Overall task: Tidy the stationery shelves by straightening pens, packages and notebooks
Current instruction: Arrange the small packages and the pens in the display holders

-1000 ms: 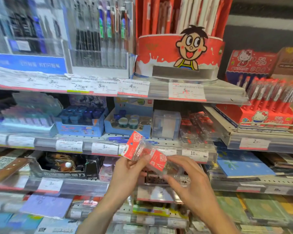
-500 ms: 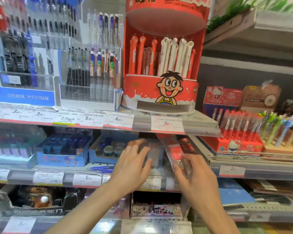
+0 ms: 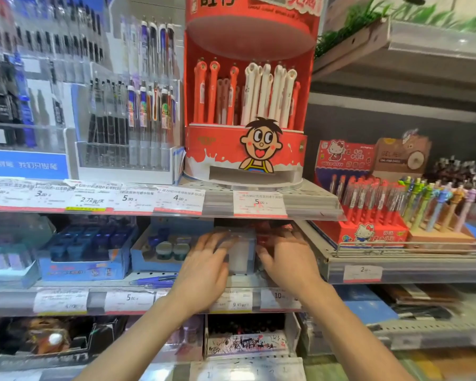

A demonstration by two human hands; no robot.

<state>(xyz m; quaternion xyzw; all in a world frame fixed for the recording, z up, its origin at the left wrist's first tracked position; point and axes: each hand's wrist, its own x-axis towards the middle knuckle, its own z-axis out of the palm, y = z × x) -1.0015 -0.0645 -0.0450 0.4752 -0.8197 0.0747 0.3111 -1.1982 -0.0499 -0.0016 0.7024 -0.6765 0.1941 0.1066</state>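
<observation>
Packets (image 3: 270,232) with red labels, see-through plastic and pretty blurry, sit on the middle shelf right under the right hand's (image 3: 287,258) fingers, can't tell if it's gripping them. Left hand (image 3: 206,266) lies flat with spread fingers on a frosted clear box (image 3: 241,258) between both hands.

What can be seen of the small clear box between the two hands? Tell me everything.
The clear box looks like frosted, translucent plastic, roughly cube-shaped and standing upright on the middle shelf, under the red cartoon pen display. The left hand lays its fingers on the box's left side; the right hand is at its right edge, over red-labelled packets. Motion blur hides its contents.
</observation>
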